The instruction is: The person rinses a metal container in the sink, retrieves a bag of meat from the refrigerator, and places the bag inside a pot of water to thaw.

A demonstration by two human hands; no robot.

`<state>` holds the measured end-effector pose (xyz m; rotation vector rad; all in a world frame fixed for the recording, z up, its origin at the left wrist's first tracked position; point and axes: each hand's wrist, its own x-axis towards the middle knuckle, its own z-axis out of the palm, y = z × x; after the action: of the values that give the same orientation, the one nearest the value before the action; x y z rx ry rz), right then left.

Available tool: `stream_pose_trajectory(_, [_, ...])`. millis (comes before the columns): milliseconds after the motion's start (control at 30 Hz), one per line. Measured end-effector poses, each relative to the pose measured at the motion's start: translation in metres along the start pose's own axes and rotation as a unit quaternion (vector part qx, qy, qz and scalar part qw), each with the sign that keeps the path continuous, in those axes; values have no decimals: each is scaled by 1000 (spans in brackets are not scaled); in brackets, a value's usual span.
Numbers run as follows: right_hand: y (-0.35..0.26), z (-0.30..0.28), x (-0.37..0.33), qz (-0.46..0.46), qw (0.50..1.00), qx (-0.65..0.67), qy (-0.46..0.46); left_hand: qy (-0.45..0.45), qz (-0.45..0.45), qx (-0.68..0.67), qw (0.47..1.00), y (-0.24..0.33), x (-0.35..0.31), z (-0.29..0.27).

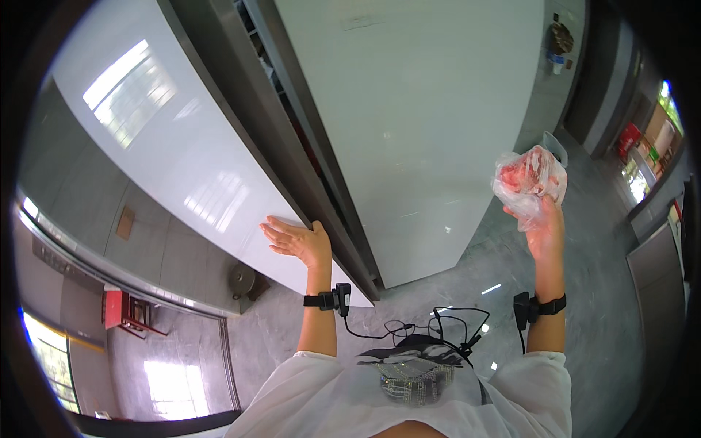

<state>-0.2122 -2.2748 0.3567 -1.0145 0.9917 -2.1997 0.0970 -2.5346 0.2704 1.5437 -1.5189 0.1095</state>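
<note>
My left hand (296, 242) lies spread against the glossy white front of a fridge door (219, 171), its thumb by the grey edge. The door stands a little ajar, with a narrow dark gap along its inner side; what is inside hardly shows. Out to the right, my right hand (542, 223) grips a thin clear plastic bag (531, 179) from below. Red and whitish contents that look like raw meat show through the film. Beside the gap, a second broad white door (416, 131) appears closed.
Grey tiled floor (467, 306) spreads around me. Black straps with small devices sit on both forearms, and a loose black cable (438, 321) hangs between them. A round dark object (242, 280) is on the floor at left. Farther left is a red stool (125, 310).
</note>
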Motion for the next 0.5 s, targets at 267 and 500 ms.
stream_pose_trajectory(267, [-59,-27,-105,-106,990,-56,75,30,64,130,989,-48,5,50])
stream_pose_trajectory(500, [-108,-10,-180,-140,971,-80,177,206,-88,113,968,-71,27,55])
